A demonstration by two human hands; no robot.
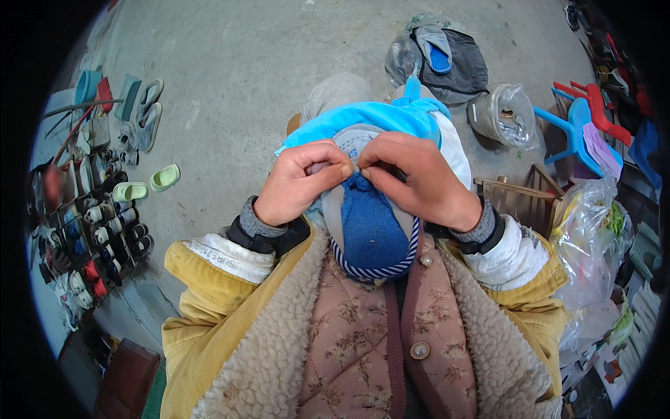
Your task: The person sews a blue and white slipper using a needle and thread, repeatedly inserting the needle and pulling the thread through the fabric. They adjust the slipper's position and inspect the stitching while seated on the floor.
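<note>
A small garment of light blue, grey and dark blue fabric (370,216) hangs in front of my chest, its lower edge trimmed with a blue and white striped band. My left hand (300,183) and my right hand (419,178) meet at the middle of its upper part. Both pinch the fabric between thumb and fingers, fingertips touching each other. A bright blue fleece part (363,119) spreads out above the hands. My sleeves are yellow with a fleece lining.
Concrete floor (244,63) lies below. A shoe rack with several shoes (105,230) and pale green slippers (146,185) stand at the left. A grey bag (447,59), a plastic jar (504,112), blue and red small chairs (583,115) and plastic bags (593,230) are at the right.
</note>
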